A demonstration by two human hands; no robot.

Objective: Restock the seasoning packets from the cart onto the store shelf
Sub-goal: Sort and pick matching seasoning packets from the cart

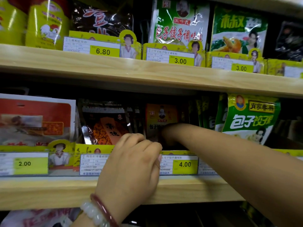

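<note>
Dim, soft-focus view; shelf recesses fall into deep shadow. White glare streaks the upper packets (179,22). Edges bow and blur from wide-angle distortion.

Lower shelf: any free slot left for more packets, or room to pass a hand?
Only a dark gap behind the orange packet, between the black-and-orange packets and green packets; the right hand already reaches in there. The left hand covers that slot's front rail. Other slots look full.
</note>
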